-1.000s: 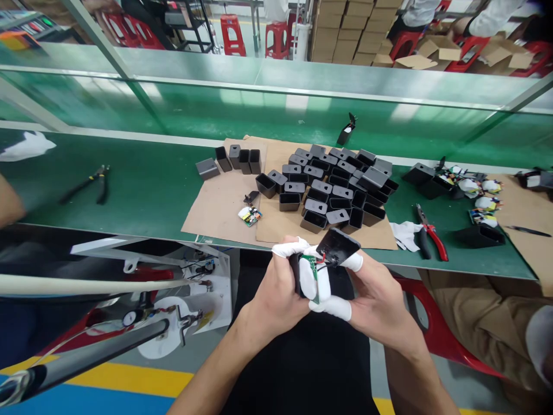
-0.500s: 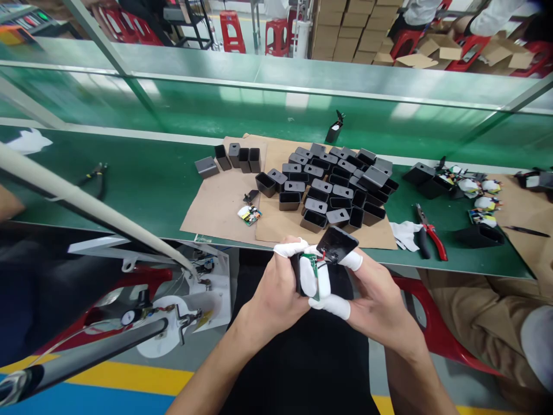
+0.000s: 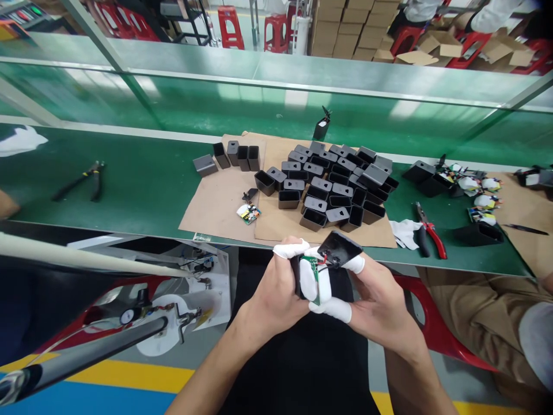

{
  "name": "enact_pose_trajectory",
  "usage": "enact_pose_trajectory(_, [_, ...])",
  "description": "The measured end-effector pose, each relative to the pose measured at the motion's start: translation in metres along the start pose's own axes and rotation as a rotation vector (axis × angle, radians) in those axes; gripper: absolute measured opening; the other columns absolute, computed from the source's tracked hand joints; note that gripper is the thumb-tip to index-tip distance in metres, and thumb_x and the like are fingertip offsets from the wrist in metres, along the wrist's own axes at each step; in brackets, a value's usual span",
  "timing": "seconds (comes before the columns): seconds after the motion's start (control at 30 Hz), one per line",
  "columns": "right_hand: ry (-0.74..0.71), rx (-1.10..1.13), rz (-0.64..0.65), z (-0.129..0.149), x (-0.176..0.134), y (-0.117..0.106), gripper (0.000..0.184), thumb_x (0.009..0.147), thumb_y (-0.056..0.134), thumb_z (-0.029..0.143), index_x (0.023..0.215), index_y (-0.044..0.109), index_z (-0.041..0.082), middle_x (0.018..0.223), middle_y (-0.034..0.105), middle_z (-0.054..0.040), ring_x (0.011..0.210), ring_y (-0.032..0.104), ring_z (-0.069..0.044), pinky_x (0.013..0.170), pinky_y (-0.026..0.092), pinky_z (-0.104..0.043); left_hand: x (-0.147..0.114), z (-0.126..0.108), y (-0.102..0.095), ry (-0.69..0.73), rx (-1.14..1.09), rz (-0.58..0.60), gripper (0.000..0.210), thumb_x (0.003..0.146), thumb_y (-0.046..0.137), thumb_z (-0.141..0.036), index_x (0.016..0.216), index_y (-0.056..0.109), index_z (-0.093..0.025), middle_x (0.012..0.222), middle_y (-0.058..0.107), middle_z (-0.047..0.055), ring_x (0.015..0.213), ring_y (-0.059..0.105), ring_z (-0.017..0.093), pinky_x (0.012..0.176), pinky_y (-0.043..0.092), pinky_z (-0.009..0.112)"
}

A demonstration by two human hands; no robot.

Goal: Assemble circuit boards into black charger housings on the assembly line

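My left hand (image 3: 280, 282), with white finger cots, is closed around a black plastic case (image 3: 296, 271) held above my lap. Sticking out of the case's mouth is a green circuit board (image 3: 317, 282) with white padding on both sides. My right hand (image 3: 367, 294), also in finger cots, pinches the board by thumb and fingers. A black end cap (image 3: 340, 249) hangs tilted from red and black wires above the board, close to my right fingers. How deep the board sits in the case is hidden.
Many black cases (image 3: 322, 184) stand crowded on cardboard (image 3: 220, 207). A loose circuit board (image 3: 249, 214) lies left of them. Red-handled pliers (image 3: 430, 230) and a white cloth (image 3: 404, 233) lie right; black pliers (image 3: 82, 180) lie left. A metal pole (image 3: 86, 351) crosses the lower left.
The end cap has shifted slightly right and tilted differently. Both hands keep their hold almost unmoved. A single case at the back belt has moved left, and the pole no longer covers the black pliers.
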State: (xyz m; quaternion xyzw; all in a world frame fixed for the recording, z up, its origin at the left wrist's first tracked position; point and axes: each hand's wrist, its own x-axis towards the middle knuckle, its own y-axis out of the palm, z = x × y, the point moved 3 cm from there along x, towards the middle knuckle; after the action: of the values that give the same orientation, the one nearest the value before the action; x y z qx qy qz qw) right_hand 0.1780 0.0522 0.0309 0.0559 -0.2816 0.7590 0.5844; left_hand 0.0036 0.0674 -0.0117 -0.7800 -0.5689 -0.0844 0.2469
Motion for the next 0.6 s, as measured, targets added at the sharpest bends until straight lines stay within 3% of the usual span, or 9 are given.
enact_pose_trajectory(0.23, [-0.031,-0.031,-0.003,0.0016,0.0015,-0.0001,0.062,0.086,0.091,0.025,0.143,0.066,0.027,0.128,0.074,-0.0091,0.105,0.071,-0.026,0.093,0.062,-0.038,0.0017,-0.0021,0.0009,-0.024,-0.032,-0.002,0.052,0.089,0.082,-0.027,0.123,0.043,-0.023,0.108,0.051,0.004,0.085,0.051,0.016,0.077,0.048,0.034])
enact_pose_trajectory(0.6, [-0.019,-0.089,0.042,0.0038,0.0024,-0.0022,0.06,0.089,0.089,0.029,0.143,0.065,0.026,0.127,0.072,-0.0102,0.106,0.071,-0.027,0.092,0.063,-0.04,0.0004,0.0,0.0039,-0.005,-0.054,0.017,0.057,0.087,0.078,-0.016,0.127,0.038,-0.025,0.112,0.054,0.006,0.092,0.058,0.02,0.083,0.052,0.038])
